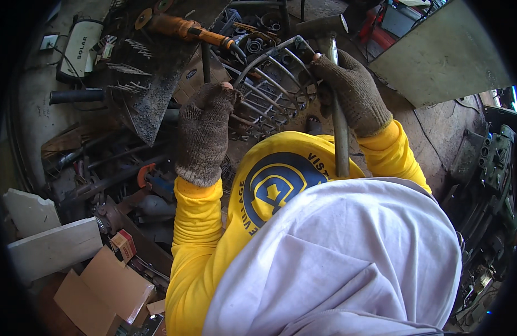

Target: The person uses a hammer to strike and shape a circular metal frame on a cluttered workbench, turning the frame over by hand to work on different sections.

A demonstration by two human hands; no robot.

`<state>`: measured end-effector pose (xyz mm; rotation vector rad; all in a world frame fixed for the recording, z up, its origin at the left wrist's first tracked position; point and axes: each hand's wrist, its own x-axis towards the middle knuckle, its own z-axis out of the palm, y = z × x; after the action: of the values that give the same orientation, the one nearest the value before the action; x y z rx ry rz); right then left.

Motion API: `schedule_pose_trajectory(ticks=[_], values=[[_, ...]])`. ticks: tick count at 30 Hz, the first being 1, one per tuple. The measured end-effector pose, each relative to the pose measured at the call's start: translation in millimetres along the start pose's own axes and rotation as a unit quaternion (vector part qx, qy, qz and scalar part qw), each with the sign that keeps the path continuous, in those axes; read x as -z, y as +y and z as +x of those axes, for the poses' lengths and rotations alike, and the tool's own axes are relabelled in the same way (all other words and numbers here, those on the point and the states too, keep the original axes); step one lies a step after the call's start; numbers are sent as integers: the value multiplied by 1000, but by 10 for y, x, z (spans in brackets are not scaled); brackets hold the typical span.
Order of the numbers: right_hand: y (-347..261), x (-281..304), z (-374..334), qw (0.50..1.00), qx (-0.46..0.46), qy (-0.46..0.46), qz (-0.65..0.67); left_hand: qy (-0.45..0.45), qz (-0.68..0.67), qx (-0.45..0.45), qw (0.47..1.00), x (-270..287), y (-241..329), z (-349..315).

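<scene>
Both of my hands wear brown knitted gloves with bare thumb tips. My left hand (205, 131) is closed on the left end of a curved metal rod frame (269, 92), a basket-like rack of bent bars and cross rods. My right hand (356, 92) is closed around the steel handle of a hammer (341, 137). The hammer stands head up, its thick head above my right hand and its handle end near my yellow shirt. My right fingers are also close to the frame's right side; whether they touch it I cannot tell.
An orange angle grinder (185, 28) lies on a dark metal bench (157, 84) at the upper left, beside scattered welding rods (129, 68). Scrap metal and a cardboard box (107, 288) fill the lower left. A flat sheet (443, 53) stands upper right; machine parts (493, 168) line the right.
</scene>
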<state>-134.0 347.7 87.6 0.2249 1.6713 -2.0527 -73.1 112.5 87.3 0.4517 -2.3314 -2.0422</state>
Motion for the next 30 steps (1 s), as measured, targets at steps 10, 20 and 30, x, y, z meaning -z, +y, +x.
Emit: schedule_pose_trajectory(ticks=[10, 20, 30], values=[[13, -68, 73, 999, 9, 19, -36, 17, -43, -9, 999, 71, -275, 47], [2, 30, 209, 999, 32, 3, 10, -84, 176, -194, 961, 217, -535, 100], [70, -37, 328, 998, 50, -3, -44, 156, 182, -201, 950, 87, -620, 138]])
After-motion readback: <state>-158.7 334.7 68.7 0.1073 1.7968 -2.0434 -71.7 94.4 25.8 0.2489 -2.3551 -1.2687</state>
